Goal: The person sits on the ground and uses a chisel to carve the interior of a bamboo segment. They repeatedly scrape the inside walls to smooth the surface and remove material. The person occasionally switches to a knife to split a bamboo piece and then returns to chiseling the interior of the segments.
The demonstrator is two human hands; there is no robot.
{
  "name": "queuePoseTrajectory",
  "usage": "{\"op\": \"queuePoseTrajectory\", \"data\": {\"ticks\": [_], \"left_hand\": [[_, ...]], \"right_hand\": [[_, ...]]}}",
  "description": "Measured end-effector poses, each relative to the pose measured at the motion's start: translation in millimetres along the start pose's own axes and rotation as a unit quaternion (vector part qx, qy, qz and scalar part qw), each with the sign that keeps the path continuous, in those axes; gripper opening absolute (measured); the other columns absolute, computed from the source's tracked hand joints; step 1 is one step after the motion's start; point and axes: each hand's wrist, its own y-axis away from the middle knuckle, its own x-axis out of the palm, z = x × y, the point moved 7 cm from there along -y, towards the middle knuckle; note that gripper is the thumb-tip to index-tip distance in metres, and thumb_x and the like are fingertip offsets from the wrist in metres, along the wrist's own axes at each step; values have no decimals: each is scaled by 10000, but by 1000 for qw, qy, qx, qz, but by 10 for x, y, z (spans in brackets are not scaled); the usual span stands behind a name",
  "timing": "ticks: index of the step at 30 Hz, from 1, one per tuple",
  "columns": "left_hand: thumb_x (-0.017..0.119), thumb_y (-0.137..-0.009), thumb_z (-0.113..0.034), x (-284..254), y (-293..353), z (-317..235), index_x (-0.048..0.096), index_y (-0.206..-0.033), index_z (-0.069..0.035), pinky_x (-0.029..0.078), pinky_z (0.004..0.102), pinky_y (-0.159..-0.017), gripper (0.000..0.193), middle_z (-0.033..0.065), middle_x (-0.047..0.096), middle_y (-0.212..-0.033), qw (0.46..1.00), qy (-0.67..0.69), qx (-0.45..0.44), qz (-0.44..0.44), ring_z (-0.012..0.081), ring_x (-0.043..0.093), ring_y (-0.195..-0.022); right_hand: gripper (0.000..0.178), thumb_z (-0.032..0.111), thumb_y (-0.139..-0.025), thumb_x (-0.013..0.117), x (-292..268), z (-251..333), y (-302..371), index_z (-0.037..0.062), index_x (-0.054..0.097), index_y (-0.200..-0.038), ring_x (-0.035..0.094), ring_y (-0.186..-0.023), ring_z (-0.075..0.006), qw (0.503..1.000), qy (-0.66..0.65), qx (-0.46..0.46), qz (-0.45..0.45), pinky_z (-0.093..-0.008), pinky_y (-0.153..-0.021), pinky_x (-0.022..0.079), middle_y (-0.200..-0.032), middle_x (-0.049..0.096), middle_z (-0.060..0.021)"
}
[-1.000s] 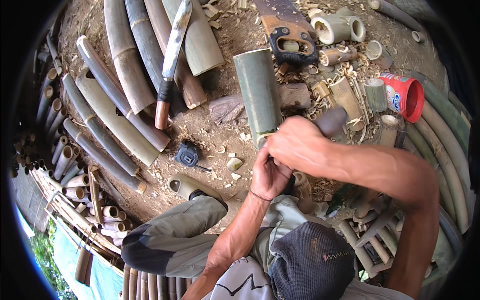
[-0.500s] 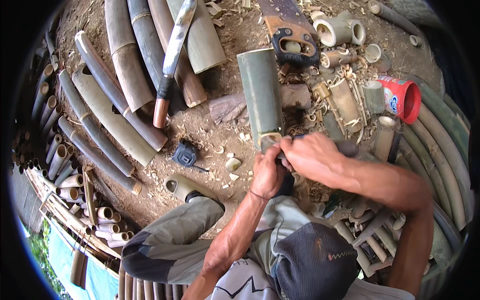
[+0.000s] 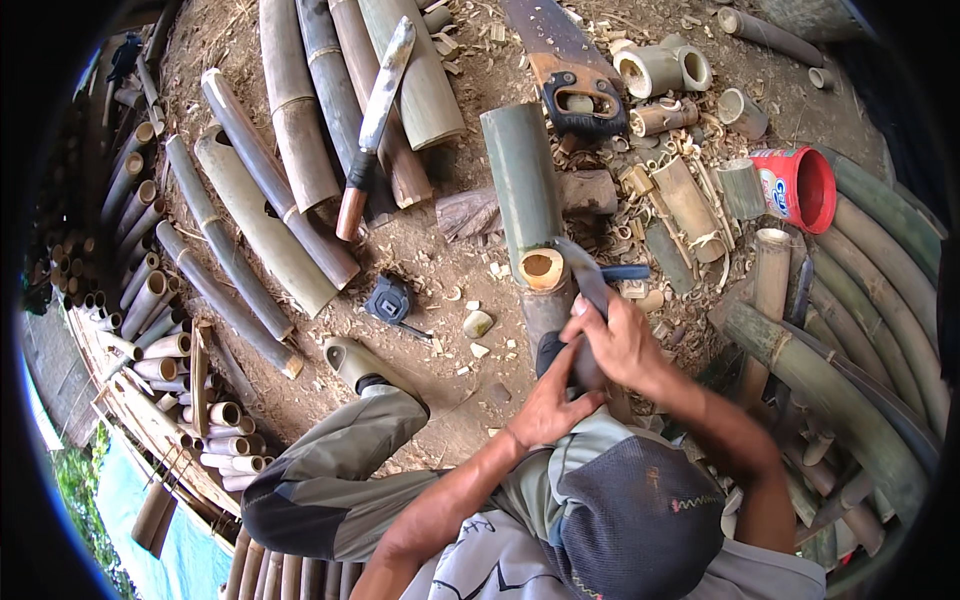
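Note:
My right hand (image 3: 620, 342) is closed round a knife (image 3: 587, 278) with a curved dark blade; the blade points up and left, beside the bamboo's near end. A dark handle runs back between my hands. My left hand (image 3: 552, 405) lies by this handle, fingers stretched and thumb apart; whether it touches the handle cannot be made out. In front lies a green bamboo section (image 3: 522, 185), its pale hollow cut end facing me, propped across a wooden log (image 3: 470, 213). A darker round piece (image 3: 548, 315) sits just below that end.
To the left are a long-bladed knife (image 3: 378, 115), bamboo lengths (image 3: 265, 215) and a tape measure (image 3: 389, 300). A handsaw (image 3: 580, 95) lies beyond. Right stand cut bamboo pieces (image 3: 690, 208), a red tub (image 3: 815, 190) and long bamboo poles (image 3: 830, 395). Shavings cover the ground.
My hands have drawn back from the bamboo's near end, uncovering its cut opening. The knife has swung from lying crosswise to pointing away, and my left hand has let go of the bamboo end.

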Motion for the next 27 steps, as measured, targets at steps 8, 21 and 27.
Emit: {"op": "queuePoseTrajectory", "data": {"ticks": [8,21,27], "left_hand": [[809,-685,-236,-1072,402,542,647,-1091,30,559,324,-744,512,135,701,-859,955,-128,-108,-243,187,675,-780],[695,-732,-203,-1104,-523,-1914,673,-744,-80,520,387,-523,126,104,637,-642,694,-718,55,21,274,643,-571],[748,-702,-259,-1428,402,-464,711,-1007,-41,568,411,-711,377,193,708,-809,921,-310,-132,-194,340,705,-729]], "right_hand": [[418,265,-1021,450,997,-131,-320,-109,630,-968,632,-476,-173,958,-139,189,168,-281,-413,521,-745,683,-146],[242,265,-995,469,951,47,-429,54,588,-986,638,-585,-159,605,-764,216,52,-271,-534,522,-943,706,-101],[393,267,-993,474,1128,-4,-401,-79,661,-981,608,-458,-197,898,-348,228,142,-284,-410,511,-798,697,-184]]}}
